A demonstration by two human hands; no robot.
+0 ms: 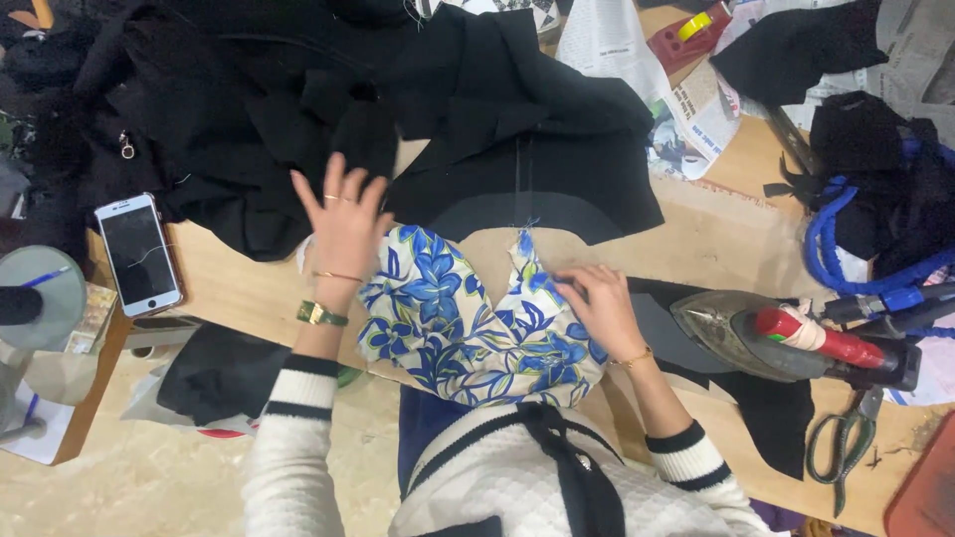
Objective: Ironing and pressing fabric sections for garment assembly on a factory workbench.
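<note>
A piece of white fabric with a blue flower print [468,318] lies on the wooden table [239,288] right in front of me. My left hand [343,224] rests flat with spread fingers at the fabric's upper left edge, partly over black cloth [298,109]. My right hand [597,308] presses down on the right side of the printed piece, fingers bent on it. A curved black cut piece [537,214] lies just beyond the printed fabric. Both wrists wear bracelets, and the left one has a watch.
A steam iron [786,338] with a red handle lies tipped on the table at the right, beside a blue hose [836,249]. Green-handled scissors [841,443] sit near the front right edge. A white phone [139,254] lies at the left. Newspaper sheets [617,45] are at the back.
</note>
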